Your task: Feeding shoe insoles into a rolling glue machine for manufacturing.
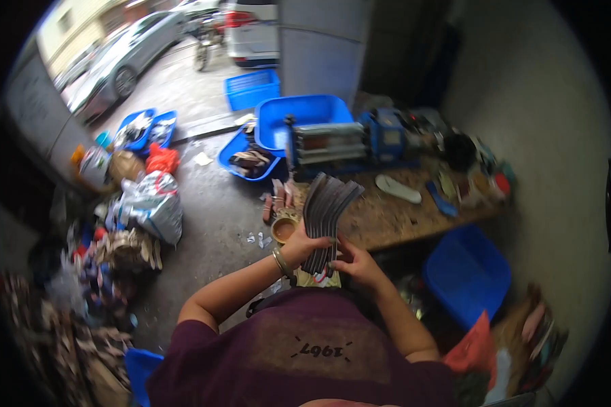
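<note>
A thick stack of dark grey, curved flat pieces [328,211], like shoe insoles seen edge-on, stands upright in front of my body. My left hand [301,245] grips its lower left side, the thumb lying across the front. On the lower right edge, the fingers of my right hand [361,265] press against the same stack. The workbench [380,220] is just beyond my hands. On its top lies a pale insole-shaped piece [398,188], with a blue piece [441,199] farther right. A round tan bowl [284,230] sits left of the stack.
A roller machine [332,144] with blue ends stands at the bench's far side. Blue bins [302,112] lie behind it, and another blue bin [467,275] is at the right. Bags [153,207] and heaped scraps [68,346] line the left floor. Parked cars [132,61] show outside.
</note>
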The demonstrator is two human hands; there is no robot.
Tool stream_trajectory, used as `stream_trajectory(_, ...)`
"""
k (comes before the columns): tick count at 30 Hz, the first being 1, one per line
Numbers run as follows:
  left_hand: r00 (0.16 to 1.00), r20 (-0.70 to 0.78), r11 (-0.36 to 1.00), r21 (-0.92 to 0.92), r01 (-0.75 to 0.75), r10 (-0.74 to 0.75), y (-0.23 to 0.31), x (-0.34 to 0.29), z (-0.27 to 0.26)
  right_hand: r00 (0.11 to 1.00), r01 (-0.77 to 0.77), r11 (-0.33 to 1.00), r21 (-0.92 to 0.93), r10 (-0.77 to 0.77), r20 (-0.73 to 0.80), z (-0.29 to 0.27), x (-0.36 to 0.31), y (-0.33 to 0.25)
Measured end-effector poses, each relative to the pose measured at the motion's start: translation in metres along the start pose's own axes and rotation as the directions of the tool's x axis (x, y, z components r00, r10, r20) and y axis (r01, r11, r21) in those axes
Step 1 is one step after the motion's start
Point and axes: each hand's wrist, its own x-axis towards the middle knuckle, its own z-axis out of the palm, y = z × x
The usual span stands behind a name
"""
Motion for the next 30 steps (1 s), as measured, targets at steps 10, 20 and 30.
stream_trajectory(10,0.858,0.392,0.942,0.179,0.283,-0.332,-0.096,0.017,0.1,0.767,0.16,0.986,0.036,-0.102,-0.634,0.001,-0.161,0.072)
stream_trajectory(20,0.609,0.424,0.742,0.373,0.557,-0.67,-0.158,0.012,0.181,-0.556,0.488,0.785,-0.383,-0.058,-0.829,0.029,-0.411,0.102)
stream_trajectory(30,-0.042,0.55,0.405,0.663,0.63,-0.834,-0.267,-0.089,0.259,-0.193,0.101,0.861,0.498,0.508,-0.839,0.204,-0.373,0.201)
